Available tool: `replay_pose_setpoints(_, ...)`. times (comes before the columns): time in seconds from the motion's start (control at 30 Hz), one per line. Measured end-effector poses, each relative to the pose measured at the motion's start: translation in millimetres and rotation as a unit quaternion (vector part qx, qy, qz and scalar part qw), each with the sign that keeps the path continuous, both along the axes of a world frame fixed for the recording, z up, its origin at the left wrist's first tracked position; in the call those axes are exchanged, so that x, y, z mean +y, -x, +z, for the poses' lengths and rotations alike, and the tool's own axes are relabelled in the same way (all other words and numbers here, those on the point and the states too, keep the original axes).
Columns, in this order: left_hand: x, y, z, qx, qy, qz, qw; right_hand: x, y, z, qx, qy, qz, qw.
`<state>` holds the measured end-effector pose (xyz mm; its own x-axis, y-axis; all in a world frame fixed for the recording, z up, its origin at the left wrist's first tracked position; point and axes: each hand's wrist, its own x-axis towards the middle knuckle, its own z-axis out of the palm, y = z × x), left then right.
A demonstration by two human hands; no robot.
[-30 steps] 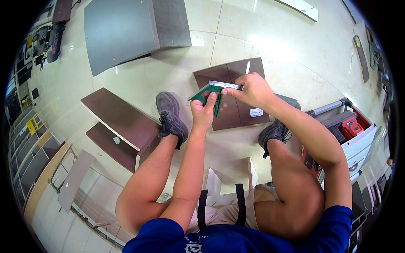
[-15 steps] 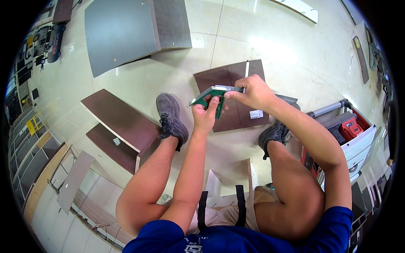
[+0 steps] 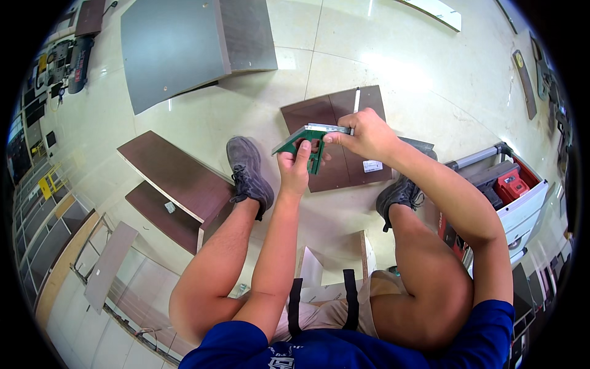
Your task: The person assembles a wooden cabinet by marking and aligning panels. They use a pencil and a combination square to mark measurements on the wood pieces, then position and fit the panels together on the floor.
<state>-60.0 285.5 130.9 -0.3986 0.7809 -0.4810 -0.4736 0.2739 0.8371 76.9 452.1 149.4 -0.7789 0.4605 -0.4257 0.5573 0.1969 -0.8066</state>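
Observation:
My left hand (image 3: 297,167) is closed around the green body of a combination square (image 3: 314,147), with its thumb laid over the front. The square is held up above a dark brown panel (image 3: 350,161) on the floor. At its right end, my right hand (image 3: 369,134) pinches the tool's metal rule (image 3: 329,128) between thumb and fingers. A thin white pen-like stick (image 3: 357,99) with a dark tip rises just beyond the right hand. Whether those fingers also hold it, I cannot tell; its lower end is hidden.
A brown panel assembly (image 3: 175,175) lies beside my left shoe (image 3: 249,175). Farther off stands a large grey cabinet piece (image 3: 175,52). On the right, a tool case (image 3: 522,209) contains a red item (image 3: 510,184). Pale boards (image 3: 310,267) stand between my legs.
The square has turned slightly, so more of its green body faces up. My left thumb and fingers have shifted a little on it; my right hand keeps its pinch.

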Motion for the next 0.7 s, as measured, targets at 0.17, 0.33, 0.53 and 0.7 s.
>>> replay_pose_setpoints(0.17, -1, -1, -3, 0.02, 0.008, -0.008, 1.0, 0, 1, 0, -0.017, 0.012, -0.001, 1.0)
replay_pose_setpoints(0.33, -1, -2, -7, 0.05, 0.019, -0.018, 0.998, 1, 1, 0, -0.032, 0.017, 0.004, 0.999)
replay_pose_setpoints(0.53, 0, -4, -7, 0.0, 0.015, 0.005, 1.0, -3, -1, -6, -0.012, 0.017, -0.014, 1.0)
replay_pose_setpoints(0.7, -5, -3, -13, 0.025, 0.032, 0.009, 0.999, -2, 0, -3, -0.047, 0.022, 0.008, 0.999)
